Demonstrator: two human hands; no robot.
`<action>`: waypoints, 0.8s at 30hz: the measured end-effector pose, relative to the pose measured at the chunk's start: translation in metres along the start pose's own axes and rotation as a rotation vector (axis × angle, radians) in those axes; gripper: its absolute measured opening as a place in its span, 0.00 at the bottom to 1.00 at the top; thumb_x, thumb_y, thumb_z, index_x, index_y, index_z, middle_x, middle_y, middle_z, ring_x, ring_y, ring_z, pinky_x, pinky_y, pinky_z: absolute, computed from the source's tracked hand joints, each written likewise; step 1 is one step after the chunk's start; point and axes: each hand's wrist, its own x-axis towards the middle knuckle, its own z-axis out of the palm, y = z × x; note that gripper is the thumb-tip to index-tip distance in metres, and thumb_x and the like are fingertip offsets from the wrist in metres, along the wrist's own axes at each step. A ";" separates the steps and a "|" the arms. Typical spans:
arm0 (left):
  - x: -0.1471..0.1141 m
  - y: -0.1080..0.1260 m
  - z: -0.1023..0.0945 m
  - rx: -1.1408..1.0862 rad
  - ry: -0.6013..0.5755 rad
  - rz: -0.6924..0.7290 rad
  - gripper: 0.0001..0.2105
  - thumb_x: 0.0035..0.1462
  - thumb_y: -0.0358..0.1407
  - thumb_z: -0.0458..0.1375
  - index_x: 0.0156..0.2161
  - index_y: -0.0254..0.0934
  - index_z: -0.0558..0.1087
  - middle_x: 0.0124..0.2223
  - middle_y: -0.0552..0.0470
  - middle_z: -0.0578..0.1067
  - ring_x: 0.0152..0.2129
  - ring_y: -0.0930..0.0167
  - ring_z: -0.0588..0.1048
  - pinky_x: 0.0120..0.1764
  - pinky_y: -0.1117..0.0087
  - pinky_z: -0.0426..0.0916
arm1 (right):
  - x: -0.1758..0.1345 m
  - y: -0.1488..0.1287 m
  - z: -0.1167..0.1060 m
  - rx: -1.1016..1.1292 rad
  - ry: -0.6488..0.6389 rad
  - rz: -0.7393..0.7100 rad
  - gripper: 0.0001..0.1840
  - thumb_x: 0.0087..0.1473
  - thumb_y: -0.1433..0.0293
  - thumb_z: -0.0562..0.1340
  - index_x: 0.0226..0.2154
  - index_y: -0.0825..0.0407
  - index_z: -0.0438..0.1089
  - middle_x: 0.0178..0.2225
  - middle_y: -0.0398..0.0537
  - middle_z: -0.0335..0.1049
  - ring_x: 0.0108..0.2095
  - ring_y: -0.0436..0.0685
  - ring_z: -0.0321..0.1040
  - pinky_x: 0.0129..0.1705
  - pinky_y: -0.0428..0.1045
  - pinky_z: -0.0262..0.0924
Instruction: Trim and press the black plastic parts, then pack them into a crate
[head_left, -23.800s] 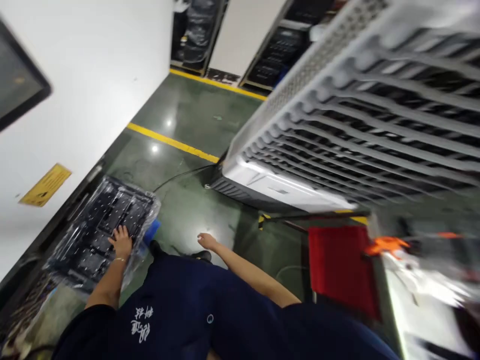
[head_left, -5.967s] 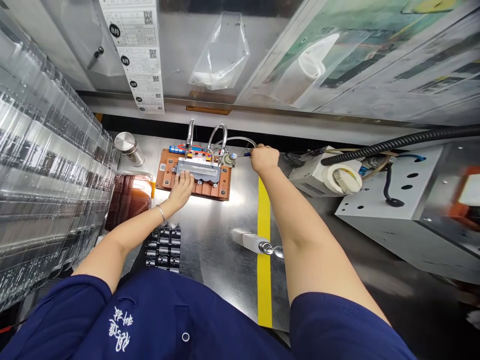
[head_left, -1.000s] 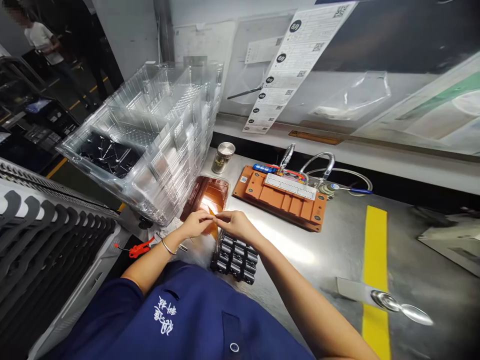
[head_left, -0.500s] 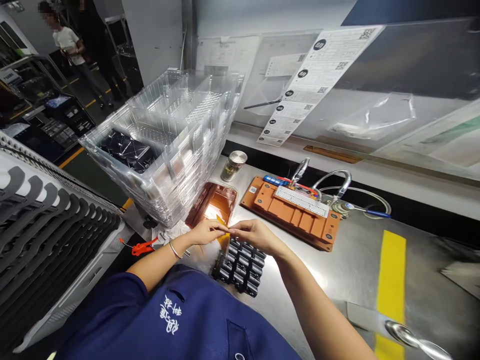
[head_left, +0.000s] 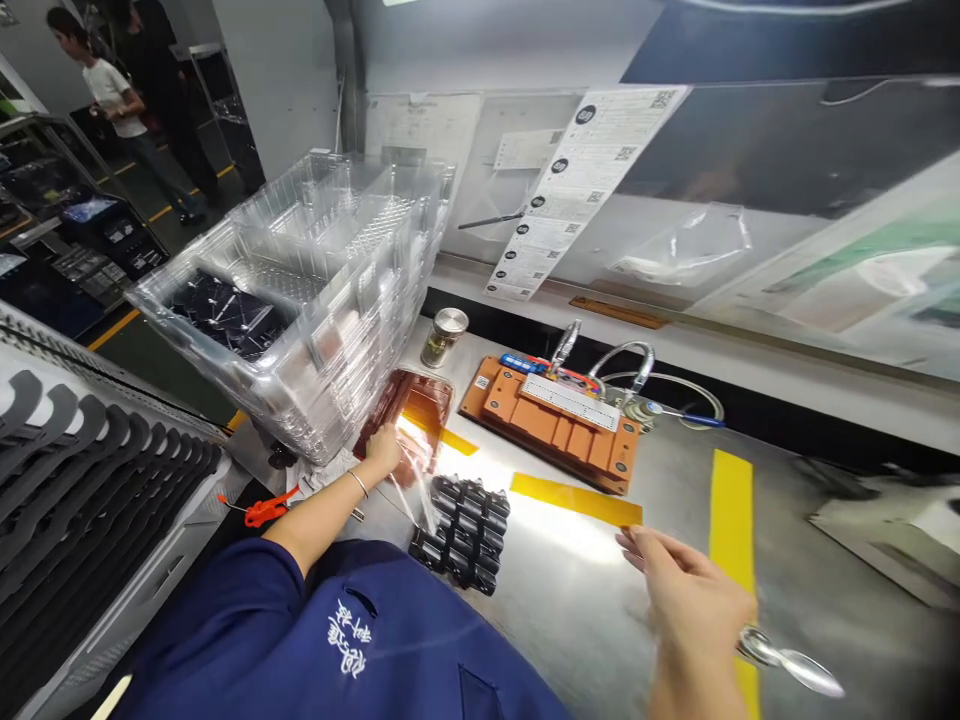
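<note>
The right hand (head_left: 686, 590) has its fingertips pinched together on one end of an amber strip (head_left: 577, 498), which extends from this grip toward the left edge of the tabletop (head_left: 585, 610), while the left hand (head_left: 383, 450), whose grip I cannot tell, is at the brown tray (head_left: 390, 400).

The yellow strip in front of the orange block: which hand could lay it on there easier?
Probably the right hand: it pinches the yellow strip by one end, near the orange block. The left hand is farther off, at the brown tray.
</note>
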 end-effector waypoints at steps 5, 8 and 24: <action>0.041 0.013 0.008 0.189 0.069 0.043 0.19 0.65 0.27 0.39 0.53 0.29 0.67 0.50 0.32 0.73 0.47 0.60 0.74 0.46 0.62 0.68 | -0.028 0.005 -0.039 -0.191 0.005 -0.112 0.18 0.32 0.55 0.67 0.25 0.51 0.73 0.25 0.54 0.74 0.27 0.58 0.71 0.35 0.54 0.67; 0.054 0.029 0.013 0.301 0.131 0.165 0.21 0.66 0.29 0.36 0.60 0.28 0.60 0.58 0.29 0.66 0.54 0.58 0.67 0.51 0.58 0.64 | -0.041 0.006 -0.044 -0.333 -0.089 -0.197 0.21 0.35 0.51 0.65 0.26 0.52 0.74 0.26 0.52 0.76 0.29 0.61 0.72 0.36 0.55 0.67; 0.029 0.030 0.035 0.645 0.149 0.465 0.22 0.62 0.31 0.45 0.60 0.26 0.62 0.62 0.32 0.63 0.60 0.55 0.62 0.61 0.54 0.55 | -0.002 0.019 -0.046 -0.397 -0.298 -0.431 0.15 0.54 0.62 0.57 0.32 0.52 0.76 0.30 0.51 0.76 0.27 0.55 0.71 0.32 0.50 0.67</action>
